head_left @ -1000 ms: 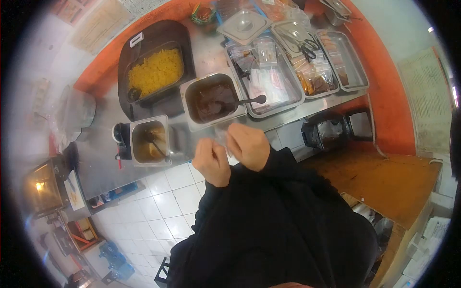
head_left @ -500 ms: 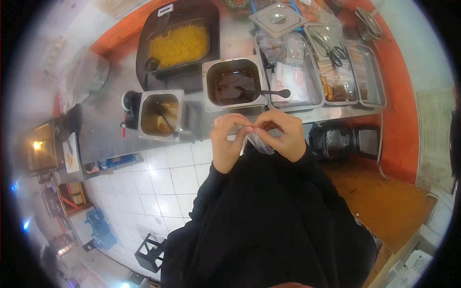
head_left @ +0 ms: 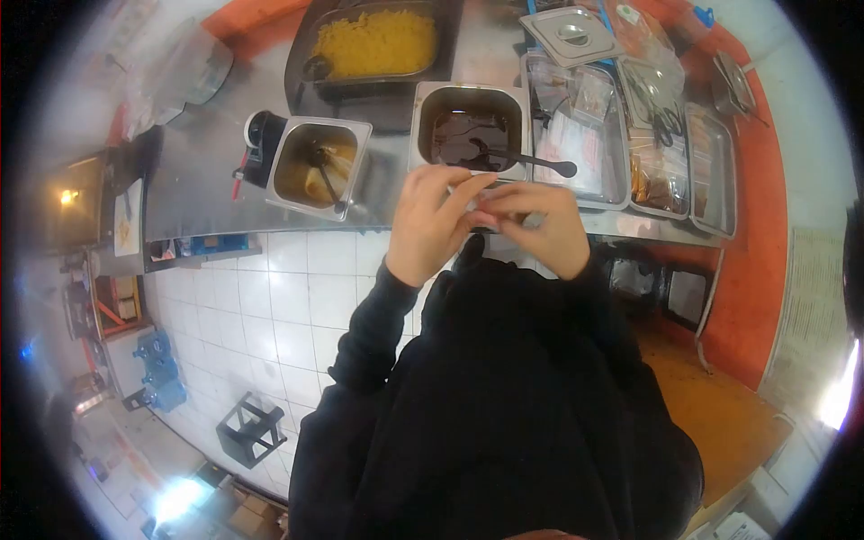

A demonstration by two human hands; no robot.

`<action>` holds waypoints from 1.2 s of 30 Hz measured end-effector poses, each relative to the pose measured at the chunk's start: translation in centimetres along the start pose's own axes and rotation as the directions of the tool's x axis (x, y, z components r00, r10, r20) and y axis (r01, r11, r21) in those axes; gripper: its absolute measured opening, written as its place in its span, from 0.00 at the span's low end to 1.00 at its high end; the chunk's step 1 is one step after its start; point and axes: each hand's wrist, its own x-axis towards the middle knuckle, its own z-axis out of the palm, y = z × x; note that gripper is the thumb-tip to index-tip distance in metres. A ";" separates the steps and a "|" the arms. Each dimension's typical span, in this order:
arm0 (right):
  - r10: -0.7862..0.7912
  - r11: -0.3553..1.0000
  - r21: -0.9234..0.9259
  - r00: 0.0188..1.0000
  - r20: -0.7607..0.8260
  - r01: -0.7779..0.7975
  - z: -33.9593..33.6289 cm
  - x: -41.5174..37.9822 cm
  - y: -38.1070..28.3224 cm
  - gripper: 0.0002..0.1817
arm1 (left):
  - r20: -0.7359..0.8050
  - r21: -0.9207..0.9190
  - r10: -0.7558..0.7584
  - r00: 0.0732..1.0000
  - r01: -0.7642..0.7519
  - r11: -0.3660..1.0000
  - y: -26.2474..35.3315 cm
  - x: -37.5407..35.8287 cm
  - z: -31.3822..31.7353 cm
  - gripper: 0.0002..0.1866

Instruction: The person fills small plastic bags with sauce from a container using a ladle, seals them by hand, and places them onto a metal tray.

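Observation:
My left hand (head_left: 430, 220) and my right hand (head_left: 543, 225) meet in front of my body, just off the counter's front edge. Their fingers are pinched together around a small clear plastic bag (head_left: 475, 206), mostly hidden behind the fingers. Right beyond them stands a steel pan (head_left: 420, 135) of dark brown liquid. A black ladle (head_left: 544, 166) rests in it, its handle leaning over the right rim. To the left is a second steel pan (head_left: 360, 148) with yellowish-brown liquid, pale pieces and a dark spoon (head_left: 326, 180).
Yellow food (head_left: 378, 45) fills a dark tray at the back. On the right, steel trays (head_left: 615, 193) hold packets and plastic bags, with scissors (head_left: 667, 126) and a steel lid (head_left: 572, 36) above. A black stool (head_left: 250, 430) stands on the tiled floor; an orange-brown surface (head_left: 720, 423) lies at lower right.
The view has shifted, so the counter and pans sit higher and further right. My hands have stayed together, fingers regripped; the bag that hung below them is now mostly hidden.

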 end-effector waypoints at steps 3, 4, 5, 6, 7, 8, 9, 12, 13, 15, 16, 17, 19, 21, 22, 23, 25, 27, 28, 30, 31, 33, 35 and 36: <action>-0.039 0.998 -0.054 0.986 -0.164 0.030 -0.7 0.8 -0.1 0.15 | -0.006 -0.022 -0.025 1.000 0.025 0.999 -0.1 0.2 -0.6 0.16; -0.036 0.998 -0.061 0.989 -0.145 0.027 -1.1 1.1 -0.8 0.17 | -0.004 -0.091 -0.051 0.999 0.050 0.995 -1.0 0.0 -0.9 0.15; -0.041 0.998 -0.061 0.989 -0.139 0.032 -1.2 1.3 -0.6 0.17 | -0.001 -0.160 -0.075 0.997 0.074 0.984 -2.2 -0.4 -1.1 0.15; -0.101 0.992 -0.095 0.981 -0.163 0.087 -1.3 1.4 -0.3 0.18 | -0.046 -0.314 -0.156 0.987 0.134 0.940 -3.2 -0.9 -1.1 0.14; -0.162 0.982 -0.130 0.969 -0.185 0.140 -1.4 1.5 0.0 0.19 | -0.050 -0.311 -0.158 0.986 0.135 0.941 -3.6 -1.4 -0.7 0.14; -0.165 0.981 -0.130 0.970 -0.180 0.143 -1.5 1.4 0.3 0.19 | -0.201 -0.522 -0.373 0.906 0.223 0.823 -3.6 -1.7 -0.2 0.11; -0.130 0.990 -0.084 0.975 -0.178 0.117 -1.8 1.4 0.7 0.20 | -0.286 -0.716 -0.586 0.758 0.238 0.657 -3.4 -1.6 0.1 0.08; -0.057 0.995 0.065 0.982 -0.180 0.070 -1.8 1.5 1.0 0.21 | -0.087 -0.687 -0.516 0.852 0.324 0.651 -2.9 -1.8 0.8 0.03; -0.012 0.985 0.168 0.984 -0.180 0.043 -1.7 1.4 1.0 0.22 | 0.115 -0.593 -0.386 0.915 0.375 0.712 -2.8 -2.2 1.1 0.03; -0.015 0.988 0.145 0.974 -0.225 0.049 -1.6 1.5 1.2 0.22 | 0.208 -0.717 -0.541 0.815 0.503 0.482 -2.0 -2.1 1.6 0.05; -0.011 0.991 0.126 0.963 -0.271 0.047 -1.5 1.5 1.2 0.22 | 0.027 -0.575 -0.579 0.815 0.487 0.658 -1.7 -2.1 1.9 0.08; -0.010 0.991 0.125 0.961 -0.276 0.046 -1.4 1.5 1.1 0.22 | -0.159 -0.390 -0.564 0.810 0.474 0.790 -1.4 -1.9 2.1 0.11; -0.198 0.932 -0.358 0.901 -0.385 0.052 -1.3 1.7 0.8 0.20 | -0.247 -0.192 -0.367 0.897 0.326 0.926 -0.4 -1.5 2.6 0.15; -0.221 0.905 -0.424 0.901 -0.374 0.046 0.0 1.8 1.0 0.19 | -0.288 0.024 -0.145 0.947 0.158 0.987 0.1 -1.6 3.0 0.19; -0.243 0.873 -0.487 0.902 -0.358 0.042 0.7 1.7 1.1 0.18 | -0.154 0.214 -0.045 0.987 0.078 0.974 0.1 -2.0 3.3 0.23; -0.241 0.872 -0.488 0.901 -0.360 0.038 1.3 1.7 1.2 0.18 | -0.002 0.384 0.032 0.999 -0.029 0.923 -0.1 -2.3 3.8 0.27; -0.214 0.871 -0.490 0.923 -0.318 0.033 2.2 1.9 1.3 0.17 | -0.067 0.304 0.024 0.997 -0.003 0.953 -0.8 -2.6 4.6 0.28; -0.214 0.868 -0.495 0.922 -0.323 0.028 2.5 2.1 1.3 0.17 | -0.095 0.280 -0.016 0.995 0.042 0.959 -1.0 -2.6 4.7 0.29; -0.212 0.866 -0.498 0.928 -0.305 0.034 2.4 2.3 1.3 0.16 | -0.093 0.279 -0.015 0.996 0.040 0.959 -1.2 -2.5 4.8 0.29; -0.205 0.865 -0.500 0.935 -0.288 0.036 2.2 2.8 1.4 0.16 | -0.110 0.256 -0.066 0.992 0.092 0.962 -1.7 -2.4 5.0 0.26; -0.178 0.926 -0.373 0.937 -0.301 0.056 1.9 3.2 1.6 0.16 | -0.110 0.256 -0.065 0.992 0.092 0.962 -2.0 -2.3 4.8 0.26; -0.151 0.968 -0.236 0.940 -0.305 0.079 0.8 4.1 2.4 0.16 | -0.112 0.166 -0.173 0.978 0.191 0.968 -2.9 -2.3 4.0 0.23; -0.178 0.724 -0.687 0.979 -0.103 0.059 -1.3 4.8 3.8 0.13 | -0.161 0.057 -0.224 0.961 0.236 0.970 -3.7 -2.7 3.2 0.22; -0.175 0.727 -0.684 0.979 -0.099 0.061 -1.8 5.3 5.0 0.13 | -0.201 -0.059 -0.278 0.940 0.271 0.961 -4.0 -3.1 2.7 0.21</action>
